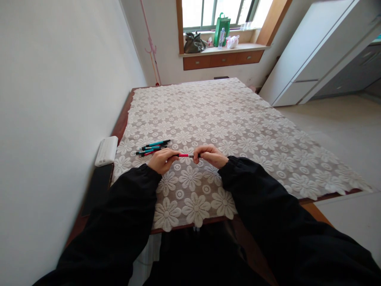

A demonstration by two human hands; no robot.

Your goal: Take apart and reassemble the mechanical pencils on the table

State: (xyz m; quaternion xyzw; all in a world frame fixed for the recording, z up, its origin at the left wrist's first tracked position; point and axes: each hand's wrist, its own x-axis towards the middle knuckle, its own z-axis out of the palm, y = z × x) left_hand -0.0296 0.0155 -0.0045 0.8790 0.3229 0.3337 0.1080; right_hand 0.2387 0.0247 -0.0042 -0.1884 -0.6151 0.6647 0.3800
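Note:
Both hands hold one red pen (183, 155) level above the lace tablecloth (238, 131). My left hand (162, 159) grips its left end. My right hand (210, 155) pinches the dark right end. Just beyond my left hand lies a small bunch of pens (154, 147) on the cloth, teal and red with black parts, pointing right. Black sleeves cover both arms.
A white box-shaped object (106, 150) rests at the table's left edge against the wall. The wooden table (120, 123) runs far ahead. A windowsill (223, 49) holds bags and a bottle. White cabinets (309, 59) stand to the right.

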